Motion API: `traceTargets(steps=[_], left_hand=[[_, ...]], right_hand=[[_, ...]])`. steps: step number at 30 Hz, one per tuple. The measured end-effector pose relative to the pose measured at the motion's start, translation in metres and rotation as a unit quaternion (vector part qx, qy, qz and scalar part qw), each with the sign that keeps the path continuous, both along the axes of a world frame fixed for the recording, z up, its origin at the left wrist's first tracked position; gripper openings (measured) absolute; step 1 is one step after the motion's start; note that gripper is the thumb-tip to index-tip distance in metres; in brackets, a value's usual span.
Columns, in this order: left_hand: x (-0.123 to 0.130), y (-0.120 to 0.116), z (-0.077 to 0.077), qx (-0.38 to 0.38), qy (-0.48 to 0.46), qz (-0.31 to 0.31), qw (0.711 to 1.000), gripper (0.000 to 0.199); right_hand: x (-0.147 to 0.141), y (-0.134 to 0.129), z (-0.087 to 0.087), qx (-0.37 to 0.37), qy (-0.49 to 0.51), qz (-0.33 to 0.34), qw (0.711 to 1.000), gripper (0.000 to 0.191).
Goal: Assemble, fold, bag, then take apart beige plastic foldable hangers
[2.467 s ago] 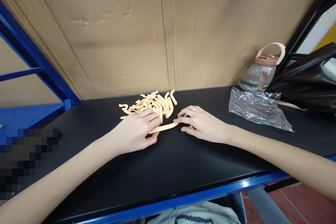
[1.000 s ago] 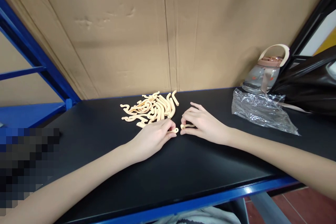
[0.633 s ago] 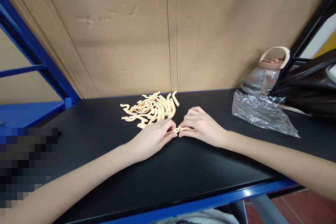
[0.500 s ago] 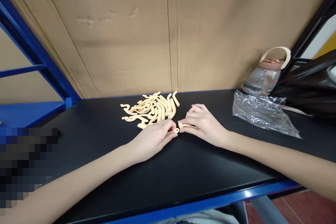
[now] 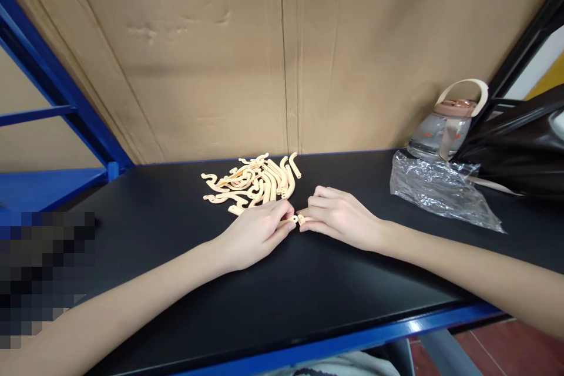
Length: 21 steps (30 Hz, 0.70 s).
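My left hand (image 5: 259, 229) is closed on a cream plastic piece (image 5: 295, 220), whose rounded end with a hole sticks out past the fingertips. Facing it, my right hand (image 5: 337, 214) pinches a second cream plastic piece (image 5: 302, 220), most of it hidden by the fingers. The two ends meet or nearly meet; whether they are joined I cannot tell. Just beyond my left hand lies a loose pile of curved cream plastic pieces (image 5: 269, 179), some S-shaped with holed ends, others like thicker half tubes.
On the right, a crumpled clear plastic bag (image 5: 440, 191) lies before a clear bottle (image 5: 445, 123) with a pink lid and a strap. A cardboard wall (image 5: 202, 70) closes off the back of the black table (image 5: 282, 305). A blue metal frame (image 5: 88, 94) stands at left.
My right hand has turned and come slightly left and down, bringing its piece up against or close to the one in my left hand. My left hand has barely moved.
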<state>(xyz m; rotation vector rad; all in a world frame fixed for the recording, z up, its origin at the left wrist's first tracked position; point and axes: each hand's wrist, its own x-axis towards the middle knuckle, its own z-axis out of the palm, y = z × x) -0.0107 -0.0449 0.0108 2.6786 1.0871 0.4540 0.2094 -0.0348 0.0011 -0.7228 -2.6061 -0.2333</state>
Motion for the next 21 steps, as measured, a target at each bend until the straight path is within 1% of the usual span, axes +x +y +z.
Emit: traceTargets(steps=[2,4,7,9,12,17,19,21], left_hand=[[-0.0007,0.0001,-0.0008,0.004,-0.001,-0.003,1.000,0.018],[-0.0014,0.0003,-0.0015,-0.001,-0.009,-0.005,1.000,0.018],[-0.0026,0.0012,-0.0022,-0.027,-0.021,0.004,0.999,0.015],[-0.0033,0.0019,-0.0027,-0.046,-0.026,0.006,0.999,0.012],[-0.0041,0.0029,-0.0032,-0.062,-0.036,0.000,0.997,0.010],[-0.0046,0.0033,-0.0025,-0.079,-0.038,-0.002,0.996,0.012],[-0.0047,0.0032,-0.0020,-0.082,-0.040,-0.003,0.996,0.013],[-0.0047,0.0031,-0.0015,-0.084,-0.041,-0.003,0.996,0.014]], right_hand=[[-0.0006,0.0006,-0.0004,-0.034,0.007,0.013,0.999,0.033],[-0.0010,0.0009,-0.0011,-0.102,0.031,0.012,0.994,0.030],[-0.0010,0.0013,-0.0028,-0.225,0.086,-0.006,0.970,0.028],[-0.0008,0.0017,-0.0038,-0.279,0.108,0.000,0.954,0.029],[-0.0010,0.0027,-0.0039,-0.319,0.130,0.022,0.938,0.024],[-0.0024,0.0045,-0.0007,-0.341,0.169,0.024,0.924,0.022],[-0.0027,0.0054,-0.0003,-0.379,0.189,0.035,0.905,0.021],[-0.0029,0.0068,-0.0011,-0.430,0.216,0.052,0.875,0.021]])
